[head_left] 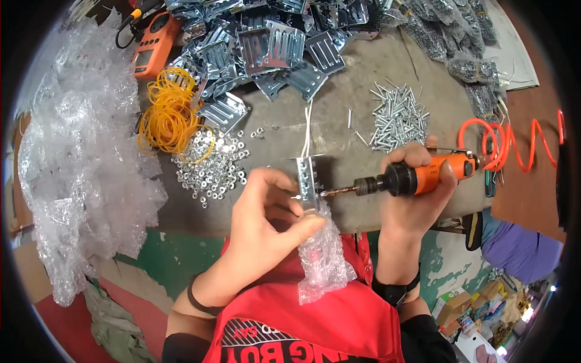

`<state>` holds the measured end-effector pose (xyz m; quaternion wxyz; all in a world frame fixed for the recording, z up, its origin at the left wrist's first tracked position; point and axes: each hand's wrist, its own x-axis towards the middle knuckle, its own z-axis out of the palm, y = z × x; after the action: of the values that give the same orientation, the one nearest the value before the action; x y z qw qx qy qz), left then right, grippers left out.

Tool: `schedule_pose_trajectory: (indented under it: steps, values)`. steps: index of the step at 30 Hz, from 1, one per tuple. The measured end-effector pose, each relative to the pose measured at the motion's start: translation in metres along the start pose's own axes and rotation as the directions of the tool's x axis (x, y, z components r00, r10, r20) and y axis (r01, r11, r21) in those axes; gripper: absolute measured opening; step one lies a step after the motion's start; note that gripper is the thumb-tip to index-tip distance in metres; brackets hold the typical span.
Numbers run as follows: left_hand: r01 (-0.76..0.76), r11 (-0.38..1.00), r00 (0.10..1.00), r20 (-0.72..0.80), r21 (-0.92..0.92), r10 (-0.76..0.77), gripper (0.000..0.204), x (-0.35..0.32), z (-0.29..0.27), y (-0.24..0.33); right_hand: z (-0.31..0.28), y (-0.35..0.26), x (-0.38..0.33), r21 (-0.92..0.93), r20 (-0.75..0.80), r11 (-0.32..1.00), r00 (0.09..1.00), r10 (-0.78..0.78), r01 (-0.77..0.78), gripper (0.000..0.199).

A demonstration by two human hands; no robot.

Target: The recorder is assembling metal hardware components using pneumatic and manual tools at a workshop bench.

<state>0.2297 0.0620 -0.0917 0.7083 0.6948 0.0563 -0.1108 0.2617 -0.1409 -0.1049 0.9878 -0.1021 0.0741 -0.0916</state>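
My left hand point(261, 230) pinches a small perforated metal bracket point(307, 178) upright in front of my chest, together with a crumpled clear plastic bag point(324, 257) that hangs below it. My right hand point(417, 187) grips an orange air screwdriver point(417, 176), held level. Its bit point(336, 191) points left and touches the bracket's side. An orange coiled air hose point(514, 142) runs off from the tool's rear to the right.
On the grey table point(351, 91) lie a heap of metal brackets point(266, 42), a pile of screws point(396, 115), scattered nuts point(212, 163), yellow rubber bands point(169, 115), bagged screws point(454, 36) and an orange meter point(154, 45). Clear plastic bags point(78, 157) pile up at left.
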Motion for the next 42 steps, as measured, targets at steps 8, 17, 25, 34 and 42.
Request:
schedule_pose_trajectory:
  steps: [8, 17, 25, 34, 42]
  values:
    - [0.060, 0.998, 0.996, 0.069, 0.018, -0.061, 0.052, -0.001, -0.006, -0.005, -0.007, -0.008, 0.000, -0.277, -0.132, 0.960, 0.988, -0.085, 0.046, 0.036]
    - [0.051, 0.998, 0.996, 0.072, 0.020, -0.052, 0.049, 0.000, -0.007, -0.009, -0.008, 0.001, 0.001, -0.321, -0.146, 0.947, 0.987, -0.074, 0.024, 0.036]
    - [0.041, 0.999, 0.996, 0.083, 0.032, -0.044, 0.049, 0.001, -0.008, -0.007, -0.007, 0.002, 0.000, -0.340, -0.151, 0.940, 0.985, -0.083, 0.027, 0.034]
    - [0.031, 1.000, 0.998, 0.061, 0.001, -0.031, 0.050, -0.001, -0.008, -0.010, -0.006, 0.005, 0.000, -0.295, -0.160, 0.956, 0.986, -0.051, 0.002, 0.029]
    - [0.046, 0.998, 0.992, 0.113, 0.047, -0.051, 0.047, -0.028, -0.007, -0.006, -0.004, -0.005, -0.020, -0.464, -0.277, 0.884, 0.957, -0.083, -0.058, 0.040]
